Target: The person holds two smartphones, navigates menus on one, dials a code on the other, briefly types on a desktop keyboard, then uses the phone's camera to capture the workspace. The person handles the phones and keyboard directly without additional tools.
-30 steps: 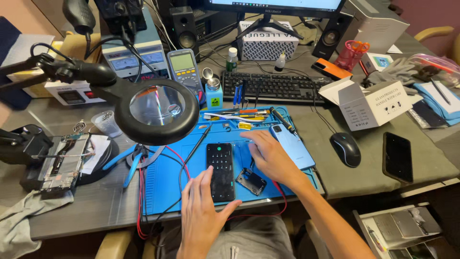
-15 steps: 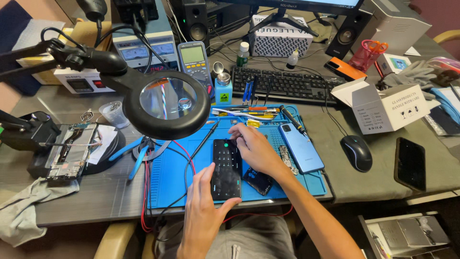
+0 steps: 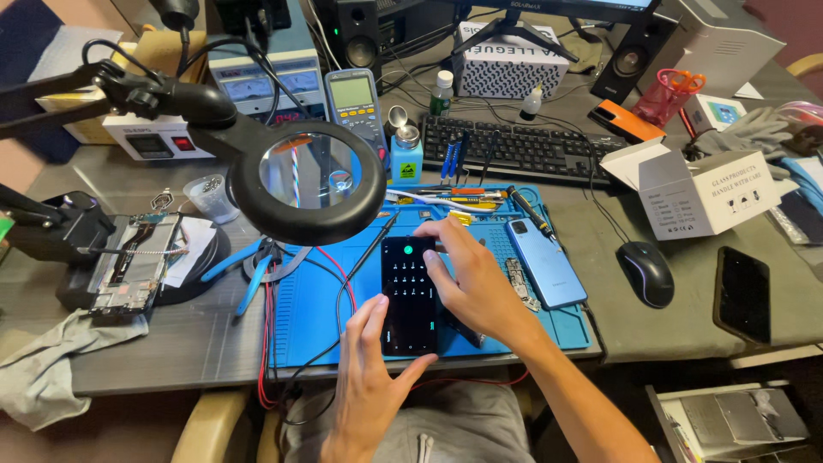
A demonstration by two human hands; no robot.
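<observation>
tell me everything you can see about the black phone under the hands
The black phone is a slim dark slab lying flat, screen up, lengthways on the blue work mat. Its glossy screen is lit, showing a green dot near the top and rows of small pale symbols on black. The left hand touches its lower left edge and bottom corner with the fingers and thumb; the right hand lies over its right side, fingertips on the screen near the top. A black probe lead runs just beside its left edge.
</observation>
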